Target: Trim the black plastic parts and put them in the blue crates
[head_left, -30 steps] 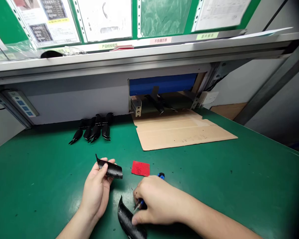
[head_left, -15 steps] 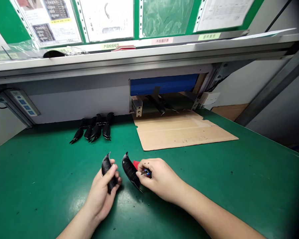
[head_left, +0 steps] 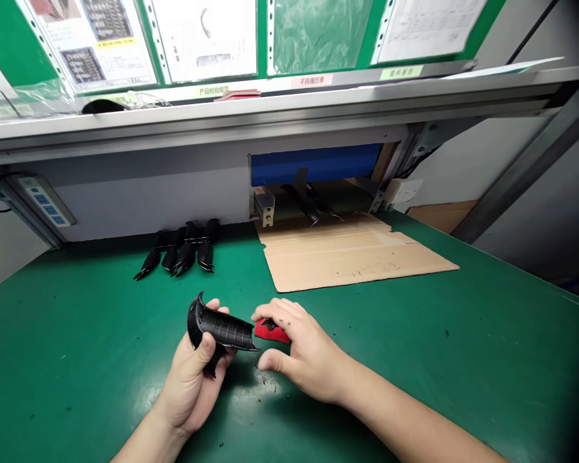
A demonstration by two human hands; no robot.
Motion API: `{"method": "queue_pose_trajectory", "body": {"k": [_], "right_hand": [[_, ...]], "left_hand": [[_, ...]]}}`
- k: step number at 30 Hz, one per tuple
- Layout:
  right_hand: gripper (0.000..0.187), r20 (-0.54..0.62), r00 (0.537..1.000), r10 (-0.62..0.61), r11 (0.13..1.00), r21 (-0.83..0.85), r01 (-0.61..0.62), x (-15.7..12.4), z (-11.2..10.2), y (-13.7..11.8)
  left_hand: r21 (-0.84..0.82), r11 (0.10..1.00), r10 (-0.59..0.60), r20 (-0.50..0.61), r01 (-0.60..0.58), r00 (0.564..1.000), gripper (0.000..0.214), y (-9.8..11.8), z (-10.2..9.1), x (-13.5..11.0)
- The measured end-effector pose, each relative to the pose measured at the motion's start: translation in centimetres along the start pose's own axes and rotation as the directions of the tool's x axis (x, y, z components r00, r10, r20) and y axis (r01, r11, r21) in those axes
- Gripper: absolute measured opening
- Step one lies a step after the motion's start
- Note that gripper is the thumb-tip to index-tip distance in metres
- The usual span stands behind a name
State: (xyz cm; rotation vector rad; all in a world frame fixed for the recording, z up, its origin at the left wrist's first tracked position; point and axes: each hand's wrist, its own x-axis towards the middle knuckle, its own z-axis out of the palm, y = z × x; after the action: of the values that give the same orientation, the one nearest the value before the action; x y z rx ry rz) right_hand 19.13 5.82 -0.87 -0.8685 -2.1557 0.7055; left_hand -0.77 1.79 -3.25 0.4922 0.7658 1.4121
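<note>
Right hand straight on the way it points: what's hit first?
The right hand would likely first meet the ribbed black piece held in the left hand; depth is unclear from this single view.

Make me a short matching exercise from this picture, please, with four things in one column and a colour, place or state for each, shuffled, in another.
Things:
1. Left hand
2. Small card
3. Cardboard
4. Power strip

Descriptions:
A. Tan, lying flat
B. White with blue sockets
C. Holding curved black pieces
D. Red, partly covered by the right hand

Pairs: 1-C, 2-D, 3-A, 4-B
</note>
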Motion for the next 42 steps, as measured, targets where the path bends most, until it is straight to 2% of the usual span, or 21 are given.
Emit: {"method": "queue_pose_trajectory", "body": {"k": [3, 9, 18, 27, 35, 42], "right_hand": [[0.063, 0.005, 1.000, -0.012, 0.983, -0.184, 0.013, -0.1, 0.6, -0.1], [0.074, 0.026, 0.997, -0.074, 0.940, -0.332, 0.078, -0.2, 1.3, 0.5], [0.075, -0.064, 0.997, -0.037, 0.866, -0.501, 0.000, 0.0, 1.0, 0.7], [0.068, -0.022, 0.998, -0.061, 0.818, -0.574, 0.037, -0.2, 1.3, 0.9], [0.047, 0.016, 0.997, -0.072, 0.786, -0.615, 0.067, -0.1, 1.3, 0.8], [0.046, 0.035, 0.993, -0.108, 0.763, -0.638, 0.106, -0.2, 1.3, 0.8]], "left_hand": [[-0.042, 0.999, -0.014, -0.009, 0.013, 1.000, 0.045, 0.1, -0.1, 0.0], [-0.074, 0.997, 0.009, 0.015, -0.008, 1.000, 0.044, -0.1, -0.3, 0.2], [0.006, 0.996, 0.086, -0.001, -0.086, 0.996, 0.039, 0.0, 0.4, -0.2], [0.064, 0.995, 0.075, 0.023, -0.076, 0.997, 0.034, 0.3, -0.4, -0.2], [0.098, 0.989, 0.101, 0.054, -0.106, 0.993, 0.030, 0.5, -0.2, -0.4], [0.088, 0.991, 0.100, 0.032, -0.103, 0.994, 0.035, 0.5, 0.3, -0.7]]}}
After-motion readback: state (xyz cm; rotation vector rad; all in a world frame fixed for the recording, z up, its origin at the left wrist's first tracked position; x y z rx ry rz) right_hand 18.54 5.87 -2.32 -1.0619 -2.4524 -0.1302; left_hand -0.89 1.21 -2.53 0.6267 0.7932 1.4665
